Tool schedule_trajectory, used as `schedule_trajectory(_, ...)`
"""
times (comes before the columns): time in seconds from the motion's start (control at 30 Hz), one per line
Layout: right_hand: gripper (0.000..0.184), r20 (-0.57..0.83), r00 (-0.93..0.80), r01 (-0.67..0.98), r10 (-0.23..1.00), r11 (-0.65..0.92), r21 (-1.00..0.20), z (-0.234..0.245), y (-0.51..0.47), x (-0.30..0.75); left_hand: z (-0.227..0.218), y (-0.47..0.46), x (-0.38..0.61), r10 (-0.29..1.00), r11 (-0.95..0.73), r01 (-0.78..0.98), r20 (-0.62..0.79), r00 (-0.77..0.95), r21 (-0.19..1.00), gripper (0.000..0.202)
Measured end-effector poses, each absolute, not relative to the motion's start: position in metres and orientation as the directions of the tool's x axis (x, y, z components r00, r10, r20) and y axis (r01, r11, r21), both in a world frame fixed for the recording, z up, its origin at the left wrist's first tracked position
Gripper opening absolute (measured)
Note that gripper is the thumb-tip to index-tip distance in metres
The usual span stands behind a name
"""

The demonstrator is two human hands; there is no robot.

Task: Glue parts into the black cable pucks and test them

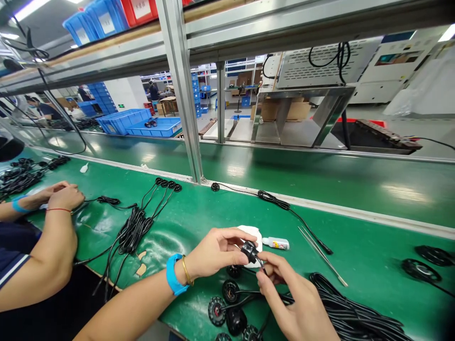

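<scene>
The left hand (216, 251) is closed, thumb and fingers clamped on a small black round plastic part (249, 250) held over the green table (199, 213) at 6 o'clock in the view. The right hand (295, 303) meets it from 5 o'clock, fingertips pinched on what appears to be a thin dark lead (262, 266) under that part, though blur prevents certainty. A white cloth pad (256, 233) lies just behind the part. A small white plastic glue bottle (276, 243) and slim metal tweezers (322, 255) lie at 3 o'clock, black round discs on cables (230, 291) at 6 o'clock, and a co-worker's hands (60, 196) rest well apart at 9 o'clock.
</scene>
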State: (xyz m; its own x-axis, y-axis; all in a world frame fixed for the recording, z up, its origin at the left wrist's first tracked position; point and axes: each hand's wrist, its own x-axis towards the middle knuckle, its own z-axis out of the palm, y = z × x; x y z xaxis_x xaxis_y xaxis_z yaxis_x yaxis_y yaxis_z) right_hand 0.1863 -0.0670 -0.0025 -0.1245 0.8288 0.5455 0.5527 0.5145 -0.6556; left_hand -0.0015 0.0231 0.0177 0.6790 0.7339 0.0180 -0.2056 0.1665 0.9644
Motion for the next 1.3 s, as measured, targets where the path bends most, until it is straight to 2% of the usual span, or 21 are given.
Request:
schedule_trajectory(0.07,0.025,0.514,-0.121,0.519,0.849,0.496,-0.696,0.002,-0.067,0.186,0.016,0.023,0.000,0.734,0.208,-0.247,0.016,0.679,0.947,0.040)
schedule_trajectory(0.17,0.026,0.540,-0.037,0.540,0.841,0.472,-0.697,0.004,-0.066,0.186,0.012,0.020,0.005,0.768,0.283,-0.353,0.010,0.641,0.892,0.039)
schedule_trajectory(0.3,0.006,0.639,0.054,0.613,0.767,0.480,-0.628,0.009,-0.066,0.185,0.012,0.016,0.009,0.777,0.323,-0.379,-0.014,0.630,0.867,0.039)
schedule_trajectory(0.37,0.005,0.685,0.053,0.635,0.727,0.505,-0.585,0.011,-0.067,0.186,0.014,0.015,0.008,0.764,0.344,-0.349,-0.044,0.644,0.871,0.039)
schedule_trajectory(0.53,0.007,0.728,0.006,0.691,0.685,0.524,-0.499,0.011,-0.069,0.188,0.016,0.015,0.006,0.704,0.394,-0.255,-0.111,0.701,0.883,0.037)
schedule_trajectory(0.7,0.005,0.751,-0.066,0.760,0.657,0.521,-0.388,0.010,-0.071,0.187,0.012,0.015,0.006,0.700,0.397,-0.256,-0.110,0.706,0.881,0.037)
schedule_trajectory(0.9,0.007,0.735,-0.078,0.738,0.674,0.534,-0.413,0.012,-0.072,0.188,0.012,0.015,0.006,0.667,0.426,-0.228,-0.133,0.733,0.876,0.041)
schedule_trajectory(1.03,0.010,0.720,-0.119,0.778,0.683,0.515,-0.360,0.013,-0.071,0.191,0.011,0.016,0.005,0.650,0.463,-0.217,-0.162,0.742,0.859,0.044)
schedule_trajectory(1.3,0.016,0.673,-0.210,0.801,0.709,0.520,-0.297,0.016,-0.069,0.194,0.014,0.020,0.002,0.682,0.312,-0.141,-0.118,0.722,0.940,0.043)
